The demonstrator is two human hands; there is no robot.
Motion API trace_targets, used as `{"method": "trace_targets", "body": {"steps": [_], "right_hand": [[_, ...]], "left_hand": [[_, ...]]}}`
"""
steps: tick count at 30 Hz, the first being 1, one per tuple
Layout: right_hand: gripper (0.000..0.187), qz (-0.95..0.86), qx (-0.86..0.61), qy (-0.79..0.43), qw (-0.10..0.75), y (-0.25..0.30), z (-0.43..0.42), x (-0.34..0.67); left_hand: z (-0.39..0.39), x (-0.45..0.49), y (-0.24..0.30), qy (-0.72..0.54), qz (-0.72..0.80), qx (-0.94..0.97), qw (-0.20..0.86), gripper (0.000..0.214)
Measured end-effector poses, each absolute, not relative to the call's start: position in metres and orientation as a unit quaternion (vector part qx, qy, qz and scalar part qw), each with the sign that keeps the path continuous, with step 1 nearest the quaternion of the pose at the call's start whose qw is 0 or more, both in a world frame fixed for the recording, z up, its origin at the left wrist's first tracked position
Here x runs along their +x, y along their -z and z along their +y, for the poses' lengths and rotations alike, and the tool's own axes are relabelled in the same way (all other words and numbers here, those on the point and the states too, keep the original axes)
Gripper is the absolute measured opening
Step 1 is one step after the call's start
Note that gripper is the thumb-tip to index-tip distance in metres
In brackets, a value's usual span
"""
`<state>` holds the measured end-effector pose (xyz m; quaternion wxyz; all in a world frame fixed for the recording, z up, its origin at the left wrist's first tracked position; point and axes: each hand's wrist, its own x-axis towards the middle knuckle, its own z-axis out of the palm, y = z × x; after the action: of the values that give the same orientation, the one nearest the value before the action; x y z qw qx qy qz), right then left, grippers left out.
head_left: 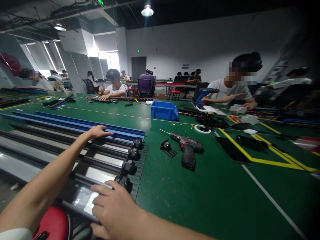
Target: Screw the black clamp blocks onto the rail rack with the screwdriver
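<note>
The left hand (98, 131) lies flat and open on a blue rail (75, 120), far out ahead, gripping nothing. The right hand (113, 210), close in, rests bent fingers on the end of the nearest grey rail (82, 198); whether it grips, I cannot tell. A drill (187, 150) lies on the counter (200, 200), right of both hands.

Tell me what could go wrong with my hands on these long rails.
The right hand rests on the nearest grey rail, at the table edge; a push might slide it off. The left hand lies flat on the blue rails; fingers could get pinched between shifting rails. The drill lies loose near the black end caps; a sliding rail may knock it.
</note>
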<state>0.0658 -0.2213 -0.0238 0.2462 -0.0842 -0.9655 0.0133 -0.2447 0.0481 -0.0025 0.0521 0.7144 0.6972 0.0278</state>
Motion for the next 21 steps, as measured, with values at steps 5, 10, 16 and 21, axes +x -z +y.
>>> {"method": "trace_targets", "body": {"steps": [5, 10, 16, 21], "right_hand": [[0.029, -0.966, -0.083, -0.009, 0.245, 0.0266, -0.2193, 0.0648], [0.028, -0.966, -0.082, -0.003, 0.245, 0.0236, -0.2182, 0.0657], [0.029, -0.968, -0.08, -0.004, 0.238, 0.0239, -0.2152, 0.0653], [0.031, -0.969, -0.089, -0.014, 0.231, 0.0222, -0.2156, 0.0667]], "left_hand": [[0.0487, -0.2456, 0.0037, -0.028, 0.699, 0.712, 0.06, 0.105], [0.0483, -0.2437, 0.0031, -0.033, 0.7, 0.711, 0.057, 0.103], [0.0498, -0.2418, 0.0019, -0.035, 0.7, 0.711, 0.055, 0.103], [0.0532, -0.2455, 0.0044, -0.045, 0.699, 0.711, 0.061, 0.104]]}}
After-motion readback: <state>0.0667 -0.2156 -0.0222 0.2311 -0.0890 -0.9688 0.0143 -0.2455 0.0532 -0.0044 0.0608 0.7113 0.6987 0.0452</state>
